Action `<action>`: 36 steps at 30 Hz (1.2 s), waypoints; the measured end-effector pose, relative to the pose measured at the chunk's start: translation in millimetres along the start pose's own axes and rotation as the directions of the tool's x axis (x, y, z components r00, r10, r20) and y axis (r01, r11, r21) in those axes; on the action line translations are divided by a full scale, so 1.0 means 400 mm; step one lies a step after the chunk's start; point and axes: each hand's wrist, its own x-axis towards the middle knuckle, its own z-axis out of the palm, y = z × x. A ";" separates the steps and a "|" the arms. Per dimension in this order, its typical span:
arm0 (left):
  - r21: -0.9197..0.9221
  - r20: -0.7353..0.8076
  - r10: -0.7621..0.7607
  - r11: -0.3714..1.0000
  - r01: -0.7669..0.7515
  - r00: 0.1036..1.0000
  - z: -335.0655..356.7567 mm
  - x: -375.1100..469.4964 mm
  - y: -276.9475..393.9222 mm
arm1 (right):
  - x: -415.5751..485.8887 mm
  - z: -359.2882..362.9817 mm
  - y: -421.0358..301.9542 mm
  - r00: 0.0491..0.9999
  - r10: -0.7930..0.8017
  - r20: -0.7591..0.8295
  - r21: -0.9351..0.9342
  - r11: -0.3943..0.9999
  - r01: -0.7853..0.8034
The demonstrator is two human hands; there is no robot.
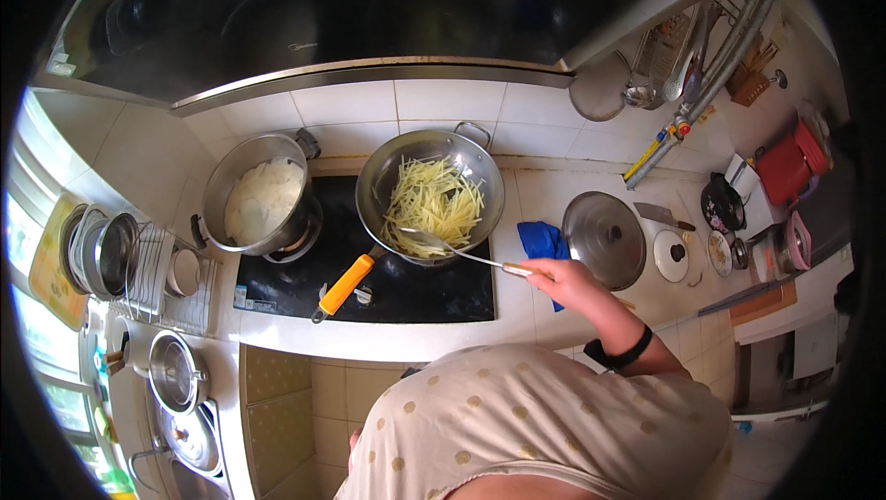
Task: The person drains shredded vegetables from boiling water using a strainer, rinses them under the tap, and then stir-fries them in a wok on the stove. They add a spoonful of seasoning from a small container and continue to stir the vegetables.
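Note:
My right hand [557, 278] grips the wooden handle of a metal spatula [477, 258]. Its blade rests among pale yellow shredded strips, which look like potato [443, 202], in a steel wok [374, 182]. The wok sits on the right side of a black gas hob [429, 299], its orange handle [346, 285] pointing toward me. On the left burner stands a deep steel pot [228, 147] with whitish contents [266, 199] that I cannot identify. Beside my shirt only a sliver of skin [354, 439] shows, perhaps my left hand; the rest is hidden.
Right of the hob lie a blue cloth [543, 240], a large pan lid [602, 244], a cleaver [661, 216] and a white lid [671, 258]. A wire dish rack [149, 278] and a sink [214, 458] are at left. The range hood [381, 16] hangs above.

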 end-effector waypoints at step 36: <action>0.051 0.024 0.033 0.998 -0.034 0.999 -0.049 0.041 0.020 | 0.171 0.104 0.062 0.977 0.193 -0.084 0.396 0.907 -0.145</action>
